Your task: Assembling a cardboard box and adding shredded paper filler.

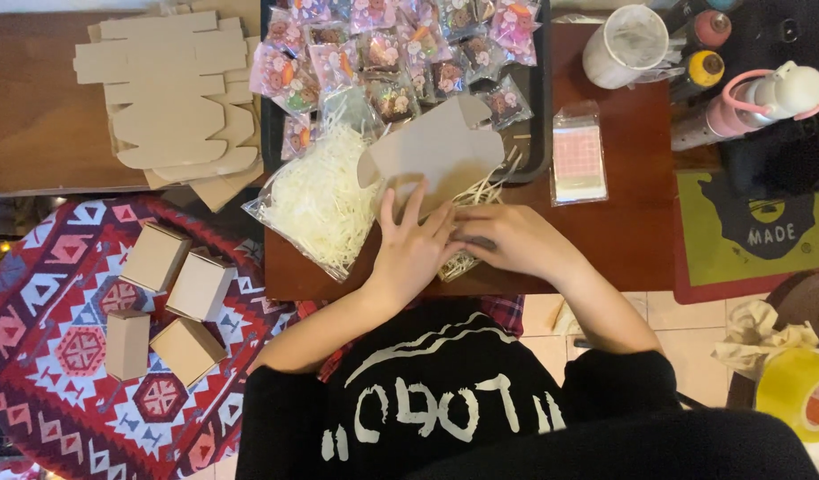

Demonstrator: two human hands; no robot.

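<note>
Head view, straight down onto a dark red-brown table [632,204]. Left hand [412,242] flat, fingers spread and extended, pressed on the lower edge of a flat brown cardboard box blank [436,149] lying at mid-table, partly over the black tray [540,107]. Right hand [509,238] just beside it, fingers curled inward and meeting the left fingertips over a small heap of pale paper shreds [476,196]; whether anything pinched inside, impossible to tell (fingertips hidden under the knuckles). Clear bag of white paper shreds [319,197] touching the left hand's outer side, overhanging the table edge. Wrapped sweets in pink patterned cellophane [401,44] piled in the tray beyond the blank. Small clear packet of pink stickers [578,153] right of the tray. Stack of unfolded box blanks [174,93] at far left on a wooden surface. Four folded brown boxes [165,302] below, on a red patterned cloth [54,356]. White mug [625,44] and pink bottle [756,100] at upper right.
</note>
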